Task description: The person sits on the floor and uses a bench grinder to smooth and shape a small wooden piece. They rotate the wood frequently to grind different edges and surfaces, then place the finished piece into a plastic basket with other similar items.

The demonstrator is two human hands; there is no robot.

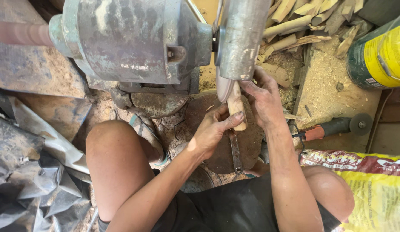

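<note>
Both hands are on a short pale wooden stick (236, 109), held upright against the edge of the grinding disc (224, 88) on a big old grey bench grinder (135, 41). The left hand (215, 129) is curled around the lower half, thumb pressed across the front. The right hand (264, 101) grips the top end, fingers closed right up by the disc guard (241, 36). A metal wrench (236, 157) lies just below on a round block (247, 146). An angle grinder (337, 126) sits off to the right on the sawdust-covered floor, with a pile of cut sticks (303, 19) behind it and a yellow sack (372, 189) near the knee.
</note>
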